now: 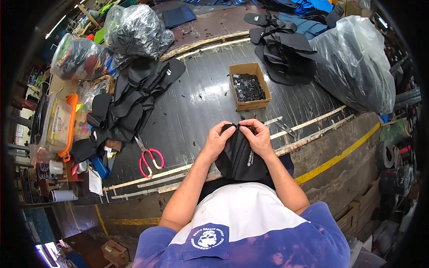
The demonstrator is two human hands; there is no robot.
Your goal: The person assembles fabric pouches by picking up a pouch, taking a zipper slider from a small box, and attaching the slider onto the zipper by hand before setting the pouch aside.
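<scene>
1. Your left hand (217,142) has a narrow grip, pinching the upper edge of a black fabric piece (234,158).
2. Your right hand (258,139) pinches that edge just beside it, its grip equally narrow.
3. The piece is at the near edge of the worktop (201,123), in front of you.
4. From the piece, a cardboard box (253,106) of small black parts (248,87) stands at 12 o'clock; pink-handled scissors (145,151) lie at 9.

Looks like smooth, matt cloth on the held piece (240,158), glossy and scuffed on the bench (201,91), cardboard on the box (253,106), thin shiny plastic on the bags (357,67), metal on the scissors' blades (140,144).
</scene>
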